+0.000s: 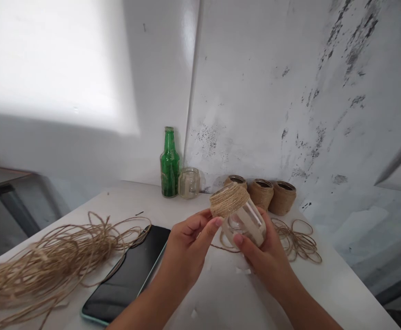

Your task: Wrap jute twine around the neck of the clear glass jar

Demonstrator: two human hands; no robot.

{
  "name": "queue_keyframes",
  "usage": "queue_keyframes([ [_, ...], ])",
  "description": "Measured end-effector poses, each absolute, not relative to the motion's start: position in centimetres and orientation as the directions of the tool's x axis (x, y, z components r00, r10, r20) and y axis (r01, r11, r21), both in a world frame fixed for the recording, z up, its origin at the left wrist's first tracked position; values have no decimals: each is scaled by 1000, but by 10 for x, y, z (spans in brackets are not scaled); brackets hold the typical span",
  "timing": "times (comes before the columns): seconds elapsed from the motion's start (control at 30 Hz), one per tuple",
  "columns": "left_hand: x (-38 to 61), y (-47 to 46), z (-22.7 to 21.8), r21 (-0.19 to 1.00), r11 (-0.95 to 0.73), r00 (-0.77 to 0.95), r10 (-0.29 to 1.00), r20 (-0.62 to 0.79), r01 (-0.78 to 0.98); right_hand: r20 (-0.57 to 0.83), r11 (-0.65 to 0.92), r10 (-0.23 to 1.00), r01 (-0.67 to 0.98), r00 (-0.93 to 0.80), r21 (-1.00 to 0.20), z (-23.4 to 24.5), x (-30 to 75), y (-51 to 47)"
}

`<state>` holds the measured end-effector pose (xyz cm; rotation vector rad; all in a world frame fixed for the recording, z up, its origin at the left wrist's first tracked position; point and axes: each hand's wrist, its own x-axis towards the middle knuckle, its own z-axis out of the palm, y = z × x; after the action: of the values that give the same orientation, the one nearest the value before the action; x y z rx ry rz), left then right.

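My right hand (260,252) is wrapped round the base of a clear glass jar (244,224), which is tilted with its mouth to the upper left. Jute twine (229,200) is wound in close rows round the jar's upper part, while the lower glass is bare with a pale strip on it. At the wound edge, my left hand (191,240) is closed in a pinch on the twine, thumb against the jar's side. A loose strand of twine (225,249) curves below, between the hands.
Behind stand a green bottle (170,167), a plain glass jar (189,183) and three twine-covered jars (262,195) by the wall. A large twine heap (59,256) lies left, partly on a dark phone-like device (128,275). A smaller twine bundle (298,240) lies right. Paper scraps (243,271) dot the white table (217,302).
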<state>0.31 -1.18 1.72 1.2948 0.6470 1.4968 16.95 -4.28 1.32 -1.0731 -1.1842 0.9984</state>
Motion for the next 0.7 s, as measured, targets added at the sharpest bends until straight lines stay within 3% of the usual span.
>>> queue_keyframes([
  [0.4, 4, -11, 16, 883, -269, 134, 930, 342, -385, 93, 99, 991, -57, 96, -993, 13, 168, -43],
  [0.5, 5, -12, 16, 896, -248, 115, 944, 309, -369, 156, 167, 979, -71, 134, -983, 14, 163, -43],
  [0.7, 6, -11, 13, 900, -239, 102, 950, 294, -365, 209, 196, 966, 98, 151, -976, 12, 164, -43],
])
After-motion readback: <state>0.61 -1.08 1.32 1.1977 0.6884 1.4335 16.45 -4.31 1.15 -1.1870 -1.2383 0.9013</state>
